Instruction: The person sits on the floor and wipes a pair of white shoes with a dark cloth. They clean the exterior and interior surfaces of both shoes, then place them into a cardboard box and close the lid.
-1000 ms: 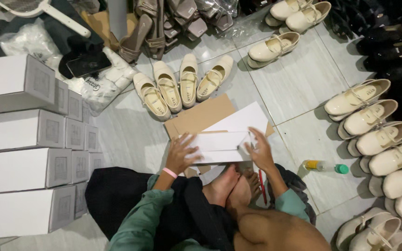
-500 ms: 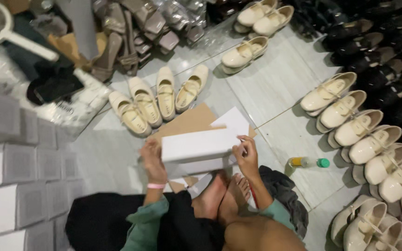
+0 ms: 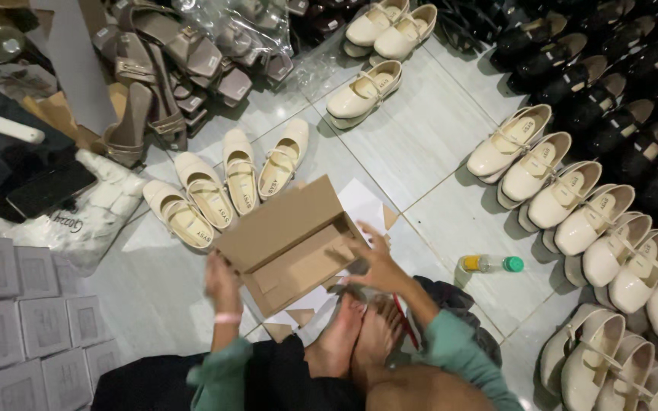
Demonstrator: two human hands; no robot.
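Observation:
I sit on the tiled floor with my bare feet (image 3: 356, 335) in front of me. Both hands hold an open brown cardboard shoe box (image 3: 287, 240), tilted so its empty inside faces me. My left hand (image 3: 222, 283) grips its left edge. My right hand (image 3: 375, 262) holds its right end, fingers spread on the wall. Flat white cardboard sheets (image 3: 363, 205) lie on the floor under and behind the box. Several cream strap shoes (image 3: 226, 186) lie side by side just beyond it.
A row of cream shoes (image 3: 573, 205) runs along the right, black shoes (image 3: 618, 84) behind them. A small bottle with a green cap (image 3: 490, 264) lies at my right. White boxes (image 3: 17, 312) are stacked at left. Taupe sandals (image 3: 169, 68) pile up at the back.
The flat white cardboard I held has been folded up and turned; it now shows as an open brown box tilted toward me. The view has also shifted.

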